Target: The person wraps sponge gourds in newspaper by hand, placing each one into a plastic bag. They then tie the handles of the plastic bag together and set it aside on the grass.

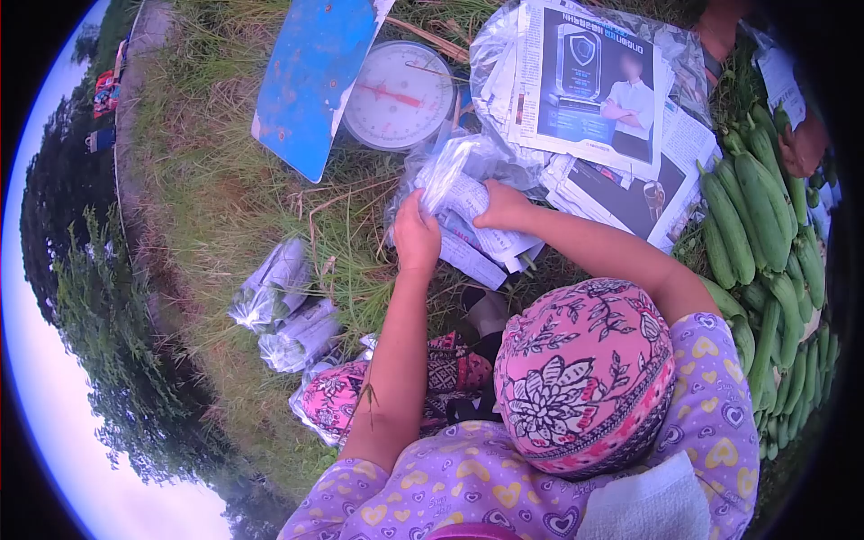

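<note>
My left hand [417, 236] is closed on the side of a clear plastic bag [447, 173]. My right hand [504, 207] grips a newspaper-wrapped bundle [463, 200] whose upper end sits in that bag. Just below, a second newspaper roll [472, 259] lies on more clear plastic, and a bit of green stem shows near its lower right end. Exactly what each roll contains is hidden by the paper. Both hands are in front of my knees, close to the scale.
A dial scale [398, 94] with a blue metal pan [315, 85] stands ahead. Newspaper sheets [589, 85] are stacked right of it. Long green gourds [760, 211] are heaped at right, near another person's hand [803, 146]. Bagged bundles [274, 283] lie on grass at left.
</note>
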Demonstrator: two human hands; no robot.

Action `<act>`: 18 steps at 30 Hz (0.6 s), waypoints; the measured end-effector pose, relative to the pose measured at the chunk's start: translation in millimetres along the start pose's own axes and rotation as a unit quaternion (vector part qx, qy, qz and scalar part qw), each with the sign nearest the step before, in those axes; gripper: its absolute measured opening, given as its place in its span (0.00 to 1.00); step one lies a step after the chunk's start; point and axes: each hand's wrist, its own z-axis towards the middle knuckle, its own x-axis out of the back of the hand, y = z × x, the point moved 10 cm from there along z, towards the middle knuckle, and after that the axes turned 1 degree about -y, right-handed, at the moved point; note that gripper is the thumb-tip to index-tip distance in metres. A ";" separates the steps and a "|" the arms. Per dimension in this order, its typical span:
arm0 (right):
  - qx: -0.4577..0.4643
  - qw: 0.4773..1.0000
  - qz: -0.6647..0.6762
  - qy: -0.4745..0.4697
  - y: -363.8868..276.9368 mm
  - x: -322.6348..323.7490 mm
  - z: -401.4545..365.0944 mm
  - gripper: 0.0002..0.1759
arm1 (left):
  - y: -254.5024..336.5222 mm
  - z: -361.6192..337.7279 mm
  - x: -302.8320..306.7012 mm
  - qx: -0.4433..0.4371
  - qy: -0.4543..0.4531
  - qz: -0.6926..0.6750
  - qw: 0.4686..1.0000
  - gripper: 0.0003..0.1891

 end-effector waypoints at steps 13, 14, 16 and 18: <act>0.016 0.995 -0.101 0.006 1.3 -0.5 -4.5 0.47 | 27.6 -29.1 -68.0 -0.112 -0.111 0.053 0.986 0.26; 0.019 0.996 -0.089 -0.011 3.4 -5.7 -3.9 0.47 | 29.3 -29.1 -68.0 -0.110 -0.103 0.060 0.987 0.26; 0.060 0.995 -0.079 -0.030 -2.5 -1.3 -19.7 0.49 | 29.8 -30.2 -71.9 -0.116 -0.105 0.056 0.986 0.27; 0.195 0.978 -0.068 -0.023 -17.7 12.4 -43.3 0.47 | 29.9 -32.9 -82.4 -0.152 -0.113 0.072 0.979 0.28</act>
